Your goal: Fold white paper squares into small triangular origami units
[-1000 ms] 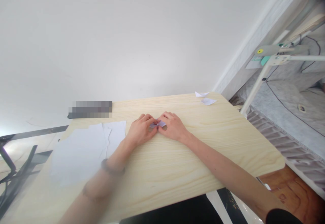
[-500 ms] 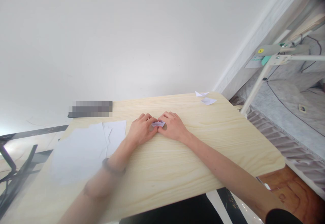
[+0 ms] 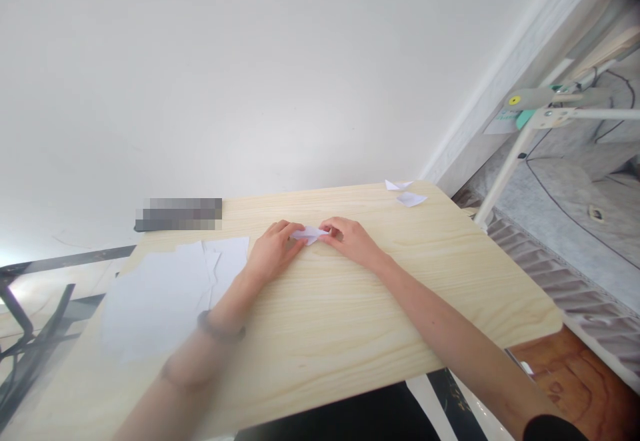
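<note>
Over the middle of the pale wooden table (image 3: 320,334), a small folded piece of white paper (image 3: 309,233) hangs between two hands. The left hand (image 3: 274,247) pinches its left end between thumb and fingers, and the right hand (image 3: 353,241) pinches the opposite tip. Held by the ends like this, the paper shows its middle to the wearer, and the two grips facing each other probably keep something so light and small from twisting.

Loose white sheets (image 3: 155,301) lie overlapping beside the left forearm, which bears a dark wristband (image 3: 221,329); that spot likely keeps them handy for the left hand. Two more folded pieces, one against the wall side (image 3: 399,185) and one just in front of it (image 3: 411,199), rest at the far right corner, presumably set there to be out of the hands' way.

As for writing, a pale card (image 3: 500,122) behind the white metal frame (image 3: 505,174) carries greenish marks, perhaps lettering, too small to read. A round yellow sticker (image 3: 515,100) with a dark centre sits on the frame's grey tube. The dark object (image 3: 177,214) at the far left edge is pixelated, hiding any brand.
</note>
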`<state>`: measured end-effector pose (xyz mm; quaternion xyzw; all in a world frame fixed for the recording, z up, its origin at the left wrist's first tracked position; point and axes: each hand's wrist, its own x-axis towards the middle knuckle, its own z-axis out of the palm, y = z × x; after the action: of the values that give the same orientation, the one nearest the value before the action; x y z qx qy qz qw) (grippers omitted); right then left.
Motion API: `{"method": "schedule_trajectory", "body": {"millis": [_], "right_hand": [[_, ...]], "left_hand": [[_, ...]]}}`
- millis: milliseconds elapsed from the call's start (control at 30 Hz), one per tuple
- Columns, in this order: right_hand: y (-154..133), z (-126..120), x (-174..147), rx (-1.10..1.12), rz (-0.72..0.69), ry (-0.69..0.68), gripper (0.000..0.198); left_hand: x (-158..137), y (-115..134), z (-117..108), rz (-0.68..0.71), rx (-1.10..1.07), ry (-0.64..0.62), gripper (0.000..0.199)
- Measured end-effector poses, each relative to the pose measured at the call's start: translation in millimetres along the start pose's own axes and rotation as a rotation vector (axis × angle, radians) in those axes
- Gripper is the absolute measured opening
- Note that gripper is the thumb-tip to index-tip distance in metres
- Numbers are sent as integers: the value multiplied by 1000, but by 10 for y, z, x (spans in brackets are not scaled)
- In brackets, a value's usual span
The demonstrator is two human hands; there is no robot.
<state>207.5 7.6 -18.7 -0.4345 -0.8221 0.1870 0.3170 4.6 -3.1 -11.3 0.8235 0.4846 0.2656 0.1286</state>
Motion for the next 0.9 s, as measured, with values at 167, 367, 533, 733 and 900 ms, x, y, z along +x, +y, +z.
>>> {"method": "schedule_trajectory", "body": {"millis": [167,367,533,733,900], "right_hand": [[76,11,3,62,36,97,18],[129,-36,-2,123,74,125,17],[101,-53,-4,155,51,142,18],[94,-46,3,155,58,167,18],[235,-242,24,241,134,179,21]], "left_hand": [[24,-113,7,-158,-230,76,34],[19,-152,-23,-222,-344,97,27],[23,-116,-18,-129,-429,103,26],[23,-97,-18,-113,-416,94,28],[30,-116,-2,-148,-301,123,29]]}}
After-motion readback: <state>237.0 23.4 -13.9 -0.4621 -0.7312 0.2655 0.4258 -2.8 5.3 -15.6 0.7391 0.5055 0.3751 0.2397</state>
